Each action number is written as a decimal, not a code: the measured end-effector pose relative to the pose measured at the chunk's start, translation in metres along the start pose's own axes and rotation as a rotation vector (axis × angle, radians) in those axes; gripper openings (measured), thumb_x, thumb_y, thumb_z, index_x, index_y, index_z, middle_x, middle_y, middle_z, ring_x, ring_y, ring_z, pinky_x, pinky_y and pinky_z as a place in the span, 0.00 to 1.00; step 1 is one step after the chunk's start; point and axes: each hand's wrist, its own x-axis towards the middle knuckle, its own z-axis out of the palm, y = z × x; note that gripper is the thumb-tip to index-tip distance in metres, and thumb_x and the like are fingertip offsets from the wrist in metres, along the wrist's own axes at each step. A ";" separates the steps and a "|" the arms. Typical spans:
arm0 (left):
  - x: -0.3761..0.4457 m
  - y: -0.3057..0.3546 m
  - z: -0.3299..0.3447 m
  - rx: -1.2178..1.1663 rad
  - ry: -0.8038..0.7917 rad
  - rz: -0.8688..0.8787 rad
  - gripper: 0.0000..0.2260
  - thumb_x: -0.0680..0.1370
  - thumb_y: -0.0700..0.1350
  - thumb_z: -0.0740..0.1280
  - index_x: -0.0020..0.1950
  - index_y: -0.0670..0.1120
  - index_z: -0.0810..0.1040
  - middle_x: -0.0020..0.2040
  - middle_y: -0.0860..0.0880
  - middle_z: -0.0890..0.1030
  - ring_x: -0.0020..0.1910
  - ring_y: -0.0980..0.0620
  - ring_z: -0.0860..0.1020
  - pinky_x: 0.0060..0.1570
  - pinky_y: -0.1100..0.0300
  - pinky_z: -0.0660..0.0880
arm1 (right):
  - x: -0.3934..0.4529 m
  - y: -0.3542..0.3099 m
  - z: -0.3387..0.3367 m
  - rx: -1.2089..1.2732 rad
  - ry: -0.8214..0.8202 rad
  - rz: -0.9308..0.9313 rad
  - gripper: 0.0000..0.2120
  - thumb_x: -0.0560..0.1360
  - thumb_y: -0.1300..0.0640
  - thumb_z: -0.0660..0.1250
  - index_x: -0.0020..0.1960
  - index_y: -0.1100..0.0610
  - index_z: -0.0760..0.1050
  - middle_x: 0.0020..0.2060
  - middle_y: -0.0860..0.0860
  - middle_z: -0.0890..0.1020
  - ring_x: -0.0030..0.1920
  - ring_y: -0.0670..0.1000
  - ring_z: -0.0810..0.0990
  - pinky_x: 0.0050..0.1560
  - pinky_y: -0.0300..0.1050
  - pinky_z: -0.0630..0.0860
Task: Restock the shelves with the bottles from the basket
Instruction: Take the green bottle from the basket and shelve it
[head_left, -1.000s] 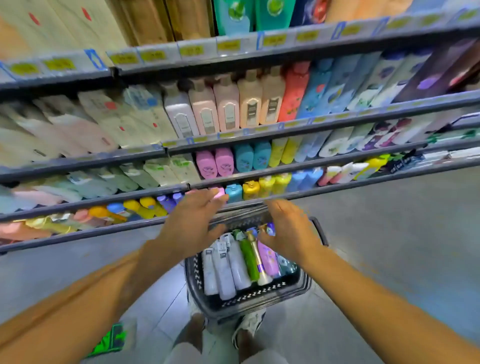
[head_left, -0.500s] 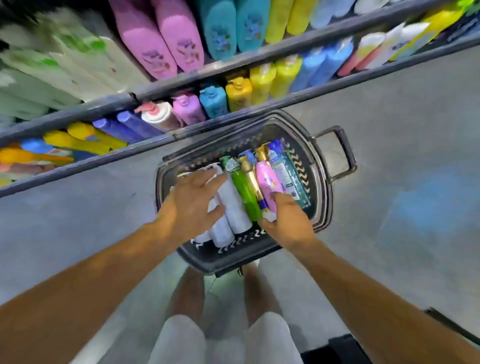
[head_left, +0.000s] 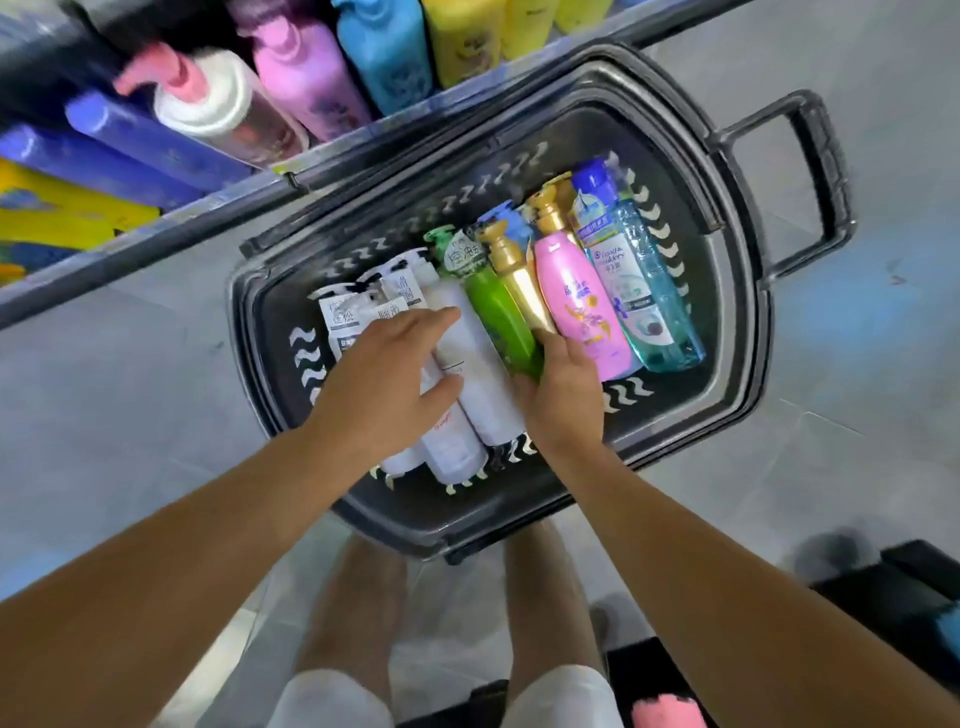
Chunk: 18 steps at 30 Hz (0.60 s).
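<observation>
The step in hand looks like the pick: both hands are down in the basket (head_left: 748, 291), choosing bottles to lift out, and none has left it yet.

The left hand (head_left: 384, 374) lies flat over the white bottles (head_left: 467, 364), fingers (head_left: 431, 319) straight and spread, the thumb pressed to the side of one white bottle. It touches them but does not curl round any. The right hand (head_left: 563, 395) is curled at the base of the green bottle (head_left: 501, 322), fingers wrapped about its lower end, with the gold bottle (head_left: 522, 280) just beyond the fingertips; I judge it grips the green one, though the fingertips themselves are hidden under the bottle.

Next, as I read it, the left fingers must close round one white bottle, then both hands lift clear of the basket rim and carry up to the shelf (head_left: 156, 244) beyond the fingers. The bottles lie packed side by side and touching, so pulling one may drag its neighbour.

The bottles lie on their sides in a row, caps pointing away from the fingers: three or so white pump bottles with paper tags under the left hand, then green, gold, a pink bottle (head_left: 582, 306) just right of the right fingers, a pale blue-labelled bottle (head_left: 615, 270), and a clear teal bottle (head_left: 657, 301) farthest right. All look smooth, rigid plastic, capped and full.
</observation>
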 end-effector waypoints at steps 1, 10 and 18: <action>0.002 0.000 0.001 -0.015 0.001 -0.002 0.29 0.77 0.51 0.69 0.77 0.49 0.66 0.72 0.49 0.71 0.69 0.45 0.69 0.65 0.54 0.66 | 0.000 0.001 -0.001 0.020 0.001 -0.005 0.24 0.75 0.61 0.69 0.70 0.62 0.71 0.59 0.60 0.78 0.60 0.62 0.74 0.60 0.53 0.69; 0.018 0.026 0.010 -0.533 -0.053 -0.128 0.30 0.76 0.44 0.73 0.75 0.56 0.65 0.59 0.55 0.79 0.52 0.55 0.81 0.55 0.60 0.77 | -0.038 0.000 -0.032 0.774 -0.179 0.088 0.17 0.76 0.72 0.66 0.60 0.56 0.76 0.47 0.52 0.84 0.43 0.45 0.83 0.43 0.39 0.78; 0.028 0.021 0.022 -0.851 0.003 -0.229 0.31 0.75 0.37 0.72 0.75 0.55 0.67 0.54 0.51 0.83 0.49 0.58 0.83 0.42 0.68 0.77 | -0.027 -0.005 -0.036 0.573 -0.204 -0.056 0.13 0.75 0.60 0.71 0.59 0.51 0.78 0.50 0.48 0.82 0.50 0.50 0.80 0.57 0.49 0.77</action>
